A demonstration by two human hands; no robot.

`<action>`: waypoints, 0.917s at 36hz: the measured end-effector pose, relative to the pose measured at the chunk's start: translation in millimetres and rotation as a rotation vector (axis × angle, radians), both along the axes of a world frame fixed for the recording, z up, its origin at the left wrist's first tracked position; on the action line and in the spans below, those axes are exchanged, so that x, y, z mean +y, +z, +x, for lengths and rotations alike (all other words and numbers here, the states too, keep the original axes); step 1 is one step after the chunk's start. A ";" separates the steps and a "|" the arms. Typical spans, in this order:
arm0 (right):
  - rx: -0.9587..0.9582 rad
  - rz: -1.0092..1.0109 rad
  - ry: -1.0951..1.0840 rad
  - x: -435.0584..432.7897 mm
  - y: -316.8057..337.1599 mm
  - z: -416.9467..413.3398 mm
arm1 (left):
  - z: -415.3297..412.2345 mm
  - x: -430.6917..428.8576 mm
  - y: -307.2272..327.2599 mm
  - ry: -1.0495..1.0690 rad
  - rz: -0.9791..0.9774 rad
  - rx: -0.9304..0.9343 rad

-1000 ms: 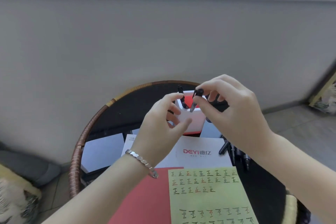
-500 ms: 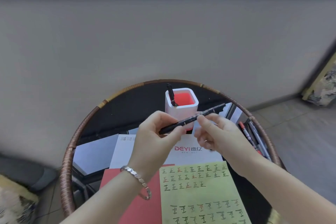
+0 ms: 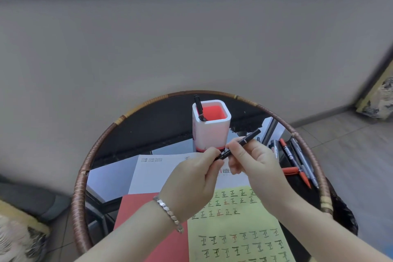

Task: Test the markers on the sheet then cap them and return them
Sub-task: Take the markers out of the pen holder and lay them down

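Observation:
I hold one black marker (image 3: 244, 141) between both hands, tilted up to the right, above the papers. My left hand (image 3: 191, 181) pinches its lower left end, which the fingers hide. My right hand (image 3: 255, 164) grips the barrel near the middle. Below lies a yellow-green sheet (image 3: 238, 238) covered with rows of test marks. Behind the hands stands a white pen holder (image 3: 210, 127) with a red inside and one black marker (image 3: 198, 108) in it. Several loose markers (image 3: 293, 159), black and red, lie on the table at the right.
Everything rests on a round dark glass table with a woven rattan rim (image 3: 85, 166). A red sheet (image 3: 148, 223) and a white printed paper (image 3: 153, 174) lie under the yellow-green one. A grey wall rises just behind the table. Tiled floor lies to the right.
The marker came down from in front of the pen holder and turned from nearly upright to a slant. Both hands have lowered and closed in on its lower end.

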State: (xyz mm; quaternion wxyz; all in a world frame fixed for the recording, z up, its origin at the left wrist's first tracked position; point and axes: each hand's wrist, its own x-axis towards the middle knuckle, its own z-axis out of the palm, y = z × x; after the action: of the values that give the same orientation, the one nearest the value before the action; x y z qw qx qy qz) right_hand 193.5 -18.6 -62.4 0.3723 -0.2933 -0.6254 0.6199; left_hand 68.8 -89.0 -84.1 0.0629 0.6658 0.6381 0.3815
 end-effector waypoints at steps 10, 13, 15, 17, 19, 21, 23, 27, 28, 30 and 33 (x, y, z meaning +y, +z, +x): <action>-0.092 -0.028 0.172 4.0 -3.4 6.1 | -2.3 -3.7 7.6 -0.026 -0.239 -0.519; -0.090 -0.090 0.181 8.8 -2.5 5.6 | -3.7 -3.6 8.6 0.018 -0.302 -0.517; -0.099 -0.090 0.090 20.3 2.0 6.1 | -8.9 -4.7 6.5 0.092 -0.330 -0.482; -0.154 -0.044 -0.036 40.2 4.2 8.7 | -15.2 -6.4 5.0 0.153 -0.332 -0.495; -0.292 0.057 -0.139 61.9 2.2 12.8 | -21.5 -7.7 2.7 0.188 -0.315 -0.472; -0.454 0.140 -0.166 78.5 -3.6 16.9 | -26.3 -10.0 0.2 0.216 -0.304 -0.436; -0.606 0.201 -0.159 88.6 -11.9 18.0 | -29.2 -12.2 -3.3 0.230 -0.315 -0.438; -0.861 0.344 -0.086 95.3 -28.4 10.1 | -30.2 -13.8 -11.0 0.233 -0.308 -0.528; -0.897 0.365 -0.055 95.8 -32.0 6.9 | -30.0 -12.9 -12.0 0.245 -0.299 -0.554; -0.955 0.392 -0.009 96.1 -37.8 0.3 | -28.3 -10.8 -12.2 0.276 -0.283 -0.580; -1.061 0.484 -0.005 97.3 -45.0 -5.2 | -24.9 -8.4 -13.1 0.319 -0.289 -0.572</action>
State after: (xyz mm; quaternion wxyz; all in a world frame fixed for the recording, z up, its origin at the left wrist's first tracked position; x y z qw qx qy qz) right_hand 188.3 78.7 -107.3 0.0659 -0.4720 -0.8494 0.2266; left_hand 43.9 -97.4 -97.2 0.2722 0.4080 0.7380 0.4634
